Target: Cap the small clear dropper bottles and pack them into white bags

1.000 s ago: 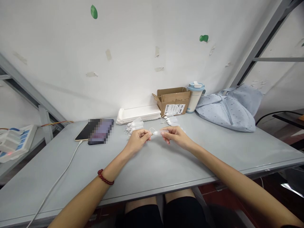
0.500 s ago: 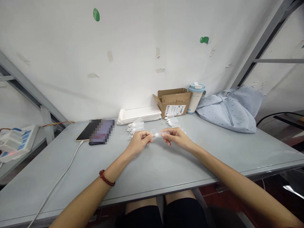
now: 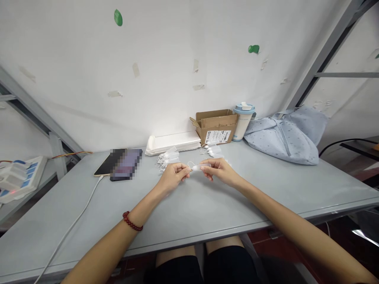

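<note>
At the middle of a grey, smooth-surfaced table (image 3: 189, 213): one small, translucent white plastic tag (image 3: 196, 168) with a thin pale cord loop, lifted between two bare hands, lying roughly level.

Handling, as judged: a light pinch at each end, so the soft plastic does not crease; wrists steady; the cord loop clear of the fingertips and free of twists; the narrow end turned to view, where the fine work appears to lie.

Left hand (image 3: 175, 175): thumb and forefinger closed together at the tag's narrow end; a small brownish bit shows there, too small to identify. Right hand (image 3: 219, 169): thumb and fingers closed on the tag's broad end, partly covering it.

Adjacent items: one loose pile of similar white looped tags (image 3: 170, 155), just behind the left hand; a smaller group of white tags (image 3: 214, 150), behind the right; one stack of flat white envelopes (image 3: 174, 142); one open brown cardboard box (image 3: 219, 125), labelled.
</note>
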`<state>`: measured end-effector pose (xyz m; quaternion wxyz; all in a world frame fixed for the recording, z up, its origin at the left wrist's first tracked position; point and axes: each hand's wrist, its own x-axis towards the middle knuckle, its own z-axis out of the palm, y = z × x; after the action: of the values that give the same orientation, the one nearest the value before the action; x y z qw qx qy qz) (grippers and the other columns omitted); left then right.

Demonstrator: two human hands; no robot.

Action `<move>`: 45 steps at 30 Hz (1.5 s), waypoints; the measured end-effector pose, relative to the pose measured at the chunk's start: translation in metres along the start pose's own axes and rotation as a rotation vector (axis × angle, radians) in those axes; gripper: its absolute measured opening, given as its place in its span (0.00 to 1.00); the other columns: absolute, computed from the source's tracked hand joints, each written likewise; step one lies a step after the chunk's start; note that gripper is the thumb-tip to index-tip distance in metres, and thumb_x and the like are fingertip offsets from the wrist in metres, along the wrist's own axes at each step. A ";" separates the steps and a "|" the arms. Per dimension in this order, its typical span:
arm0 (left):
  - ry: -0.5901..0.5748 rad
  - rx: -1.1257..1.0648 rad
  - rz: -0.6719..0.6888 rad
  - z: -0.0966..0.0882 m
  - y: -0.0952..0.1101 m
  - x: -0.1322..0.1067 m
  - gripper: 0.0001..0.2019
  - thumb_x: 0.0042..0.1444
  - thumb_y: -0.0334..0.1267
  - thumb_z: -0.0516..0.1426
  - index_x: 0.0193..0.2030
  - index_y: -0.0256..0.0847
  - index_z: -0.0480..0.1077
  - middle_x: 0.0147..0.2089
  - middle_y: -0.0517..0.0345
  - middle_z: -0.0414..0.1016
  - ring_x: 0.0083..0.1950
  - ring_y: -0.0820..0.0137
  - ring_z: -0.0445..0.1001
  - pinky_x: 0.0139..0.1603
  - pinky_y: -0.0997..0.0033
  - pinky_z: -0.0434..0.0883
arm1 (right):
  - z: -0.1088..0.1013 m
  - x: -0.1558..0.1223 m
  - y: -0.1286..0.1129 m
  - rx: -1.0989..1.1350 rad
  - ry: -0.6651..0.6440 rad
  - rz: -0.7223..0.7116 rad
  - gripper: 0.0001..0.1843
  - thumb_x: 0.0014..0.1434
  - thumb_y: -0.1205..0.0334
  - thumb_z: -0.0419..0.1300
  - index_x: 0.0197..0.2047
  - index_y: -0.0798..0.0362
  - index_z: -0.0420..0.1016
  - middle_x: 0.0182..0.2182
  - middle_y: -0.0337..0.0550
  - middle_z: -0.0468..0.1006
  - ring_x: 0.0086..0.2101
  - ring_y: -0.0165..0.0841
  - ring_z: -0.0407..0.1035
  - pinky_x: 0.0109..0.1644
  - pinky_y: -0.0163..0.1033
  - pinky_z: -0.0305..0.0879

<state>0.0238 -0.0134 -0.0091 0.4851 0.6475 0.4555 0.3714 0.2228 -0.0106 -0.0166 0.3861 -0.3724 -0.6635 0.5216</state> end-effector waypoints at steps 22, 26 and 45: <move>-0.056 -0.059 -0.025 -0.020 0.001 0.006 0.14 0.48 0.45 0.60 0.32 0.35 0.75 0.26 0.58 0.71 0.26 0.76 0.64 0.30 0.74 0.63 | -0.010 0.002 -0.002 0.013 0.051 -0.034 0.18 0.53 0.50 0.61 0.39 0.56 0.76 0.21 0.36 0.68 0.20 0.24 0.62 0.24 0.32 0.60; -0.061 -0.049 -0.016 -0.019 0.002 0.005 0.14 0.49 0.45 0.59 0.34 0.35 0.75 0.25 0.59 0.71 0.26 0.76 0.64 0.30 0.74 0.63 | -0.009 0.002 0.000 -0.004 0.036 -0.050 0.18 0.53 0.50 0.61 0.38 0.56 0.76 0.22 0.36 0.68 0.20 0.24 0.61 0.25 0.32 0.60; -0.073 0.109 -0.008 -0.009 0.002 -0.002 0.11 0.48 0.43 0.58 0.26 0.35 0.72 0.22 0.60 0.71 0.24 0.76 0.63 0.27 0.75 0.61 | -0.004 -0.001 0.003 -0.027 -0.061 -0.009 0.18 0.54 0.50 0.60 0.37 0.58 0.76 0.20 0.35 0.67 0.19 0.23 0.60 0.23 0.31 0.57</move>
<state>0.0156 -0.0128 -0.0052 0.4670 0.6842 0.4597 0.3202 0.2276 -0.0094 -0.0190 0.3633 -0.3584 -0.6835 0.5218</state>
